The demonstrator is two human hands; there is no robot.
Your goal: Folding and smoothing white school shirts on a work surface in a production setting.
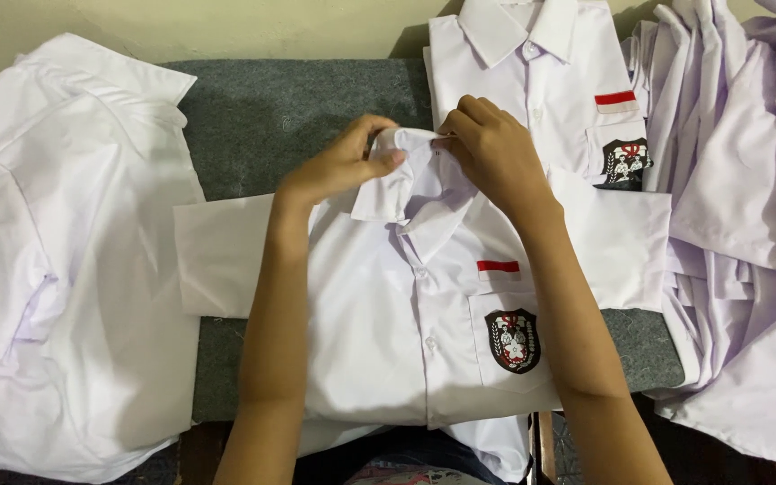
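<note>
Brightness: I get an even, fairly bright indoor view with a faint violet cast on the white cloth.
Glare: the shirt heap at left is nearly washed out, its folds hard to read.
Shadows: soft and short, under the left hand and right hand.
Focus: I see the centre sharp and the lower edge dark and slightly soft.

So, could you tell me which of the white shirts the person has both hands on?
The shirt spread flat in the middle, its sleeves out. The left hand and right hand pinch its collar. The folded shirt behind it and the side piles lie untouched.
</note>
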